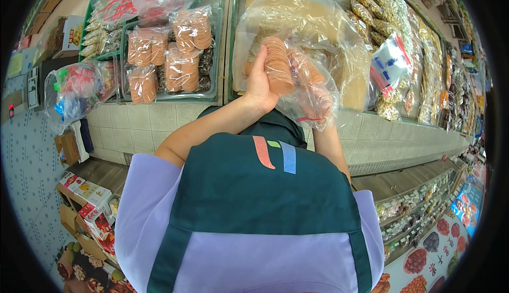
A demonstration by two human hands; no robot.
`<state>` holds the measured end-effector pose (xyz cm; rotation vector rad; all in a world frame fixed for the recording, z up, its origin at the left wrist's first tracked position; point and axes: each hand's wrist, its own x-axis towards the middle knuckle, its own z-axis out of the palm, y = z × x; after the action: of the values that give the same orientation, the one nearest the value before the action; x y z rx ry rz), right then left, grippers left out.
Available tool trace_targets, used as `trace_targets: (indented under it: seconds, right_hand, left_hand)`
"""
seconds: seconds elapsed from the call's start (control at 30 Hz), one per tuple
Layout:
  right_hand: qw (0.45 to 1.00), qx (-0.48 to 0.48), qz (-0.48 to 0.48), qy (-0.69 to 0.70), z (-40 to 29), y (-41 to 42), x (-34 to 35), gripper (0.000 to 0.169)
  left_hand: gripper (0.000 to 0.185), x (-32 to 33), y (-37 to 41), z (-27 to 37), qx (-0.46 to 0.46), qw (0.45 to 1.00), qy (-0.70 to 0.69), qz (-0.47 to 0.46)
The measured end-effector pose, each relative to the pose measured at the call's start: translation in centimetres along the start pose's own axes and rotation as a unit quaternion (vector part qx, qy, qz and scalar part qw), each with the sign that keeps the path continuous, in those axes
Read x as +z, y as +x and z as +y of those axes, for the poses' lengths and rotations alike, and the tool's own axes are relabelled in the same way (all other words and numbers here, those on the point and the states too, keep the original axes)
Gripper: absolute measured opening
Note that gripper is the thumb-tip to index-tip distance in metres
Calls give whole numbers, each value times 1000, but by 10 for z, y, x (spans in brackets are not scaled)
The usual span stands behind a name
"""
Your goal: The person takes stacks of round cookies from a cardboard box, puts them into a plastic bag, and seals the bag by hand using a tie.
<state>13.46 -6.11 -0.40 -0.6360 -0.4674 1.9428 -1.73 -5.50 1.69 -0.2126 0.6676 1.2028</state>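
A stack of thin, round, orange-brown slices (277,64) rests in my left hand (260,88), the thumb along its side and the palm beneath. Beside it, my right hand (321,99) shows through a clear plastic zip bag (308,112) with a red strip near its mouth. Another stack of the same slices (310,70) is in that bag, under the film. Whether my right fingers are inside the bag or around it is hard to see. Both hands are over a large clear plastic liner (254,18) in a cardboard box (294,10).
Left of the box, a clear plastic tray (216,66) holds several bagged stacks of slices (182,70). A bundle of coloured plastic bags (79,86) hangs at its left. Flat zip bags (389,64) lie on packed goods to the right. A tiled counter front (139,122) faces me.
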Motion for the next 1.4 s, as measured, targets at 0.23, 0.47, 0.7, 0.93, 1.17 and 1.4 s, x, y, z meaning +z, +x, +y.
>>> trace_targets:
  seconds: [0.23,0.47,0.7,0.93,1.17,1.4]
  right_hand:
    - [987,10,42,152,3,-15,-32,79]
    - [960,-56,261,89,-20,-39,-68,77]
    - [986,-94,106,-86,-50,-44,-18,99]
    - [852,-227,172,-439,-77,-73,34,116]
    - [720,-148,93,-672,-53,-86,70,111]
    - [702,-107,124,-693,-27,-65,71,103]
  left_hand:
    - [56,1,3,8,-46,998,-43,-12]
    - [55,-9,10,30,-97,977,-145,-125]
    - [66,-16,20,26,-85,971,-164,-150]
    - [63,-13,33,35,-13,983,-115,-139]
    - [63,4,26,33,18,993,-82,-80]
    - [64,13,11,33,45,994,-11,-100]
